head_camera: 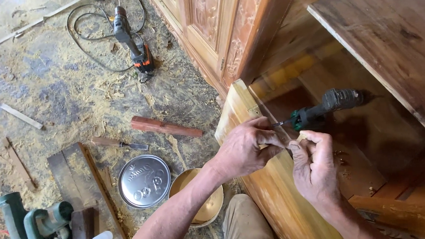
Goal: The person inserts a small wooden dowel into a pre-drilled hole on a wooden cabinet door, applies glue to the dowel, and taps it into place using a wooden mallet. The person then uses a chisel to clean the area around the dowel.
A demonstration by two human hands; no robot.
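Sawdust-covered workshop floor at 9 o'clock, both hands at the cabinet door edge (241,114): left hand (246,149) pinching its hinge area, right hand (314,165) fingers closed by the green screwdriver (315,110), fastening looks unfinished.

Both forearms bare, angled up from the near edge. Left hand (244,149) curled, fingers pinched at its far-right tip. Right hand (313,165) fisted (thumb up), just beside it, knuckles nearly touching.
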